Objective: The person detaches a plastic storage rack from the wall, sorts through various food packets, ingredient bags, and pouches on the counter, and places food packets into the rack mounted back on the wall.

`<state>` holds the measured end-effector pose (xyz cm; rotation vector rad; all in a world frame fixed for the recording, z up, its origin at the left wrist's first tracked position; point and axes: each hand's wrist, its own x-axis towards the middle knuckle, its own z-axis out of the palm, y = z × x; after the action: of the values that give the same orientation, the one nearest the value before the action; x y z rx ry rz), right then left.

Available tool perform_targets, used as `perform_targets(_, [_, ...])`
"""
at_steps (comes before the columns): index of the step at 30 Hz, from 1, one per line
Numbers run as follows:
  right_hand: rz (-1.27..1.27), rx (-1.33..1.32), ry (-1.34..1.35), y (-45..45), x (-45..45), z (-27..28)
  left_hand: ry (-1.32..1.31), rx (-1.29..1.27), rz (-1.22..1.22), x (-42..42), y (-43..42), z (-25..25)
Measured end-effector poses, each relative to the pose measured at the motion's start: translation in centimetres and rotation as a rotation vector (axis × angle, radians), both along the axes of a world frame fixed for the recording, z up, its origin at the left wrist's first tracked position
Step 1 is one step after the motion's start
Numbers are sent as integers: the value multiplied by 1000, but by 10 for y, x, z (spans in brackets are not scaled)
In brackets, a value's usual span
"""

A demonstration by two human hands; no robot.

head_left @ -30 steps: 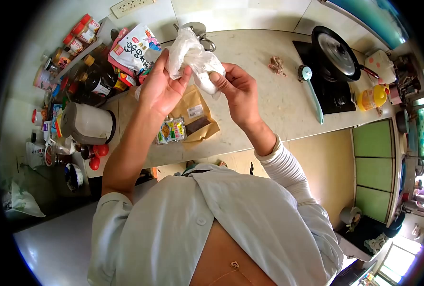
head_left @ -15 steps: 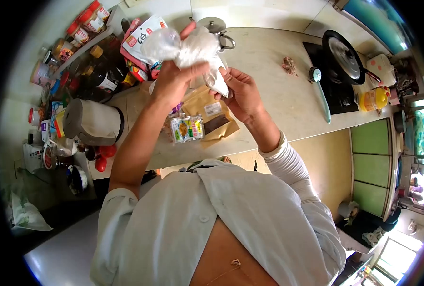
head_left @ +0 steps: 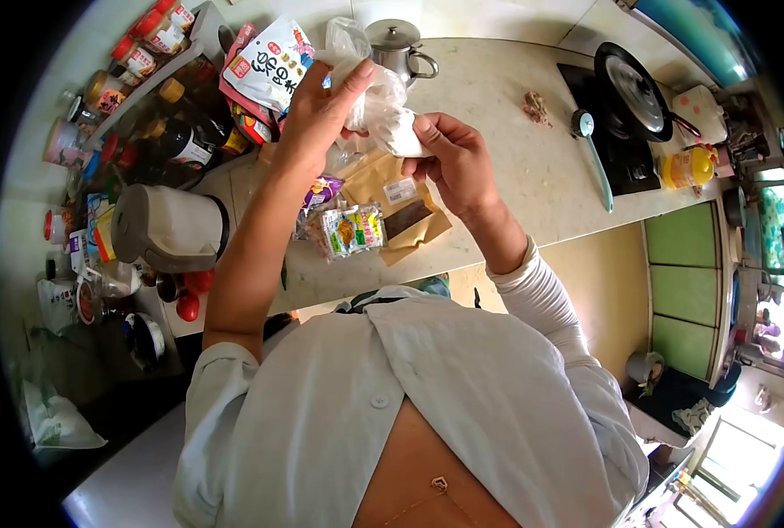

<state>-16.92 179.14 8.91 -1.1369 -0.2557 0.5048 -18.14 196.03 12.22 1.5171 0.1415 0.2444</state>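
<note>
Above the counter, a translucent plastic bag with white contents is held between both hands. My left hand is closed around its twisted upper part, the loose top sticking up past the thumb. My right hand pinches the white lower end between thumb and fingers. Beneath them on the counter lie a brown paper pouch with a white label and a clear-wrapped food packet. A purple packet sits beside these, partly behind my left forearm.
A lidded metal pot stands behind the bag. Sauce bottles, a white pouch and a grey appliance crowd the left. On the right are a lidded black wok on the stove and a long-handled brush.
My left hand has turned and shifted slightly left on the bag, and the bag's loose top now points upward instead of left. My right hand has moved a little right, still pinching the end.
</note>
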Motion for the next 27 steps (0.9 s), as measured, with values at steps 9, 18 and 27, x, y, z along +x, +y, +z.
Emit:
perform_targets(9, [72, 128, 133, -47, 25, -2, -214, 230, 70, 10, -60, -13])
perform_targets(18, [123, 13, 31, -113, 57, -21, -241, 440, 201, 31, -114, -16])
perform_targets(27, [-263, -323, -604, -141, 80, -24, -74, 804, 62, 44, -143, -20])
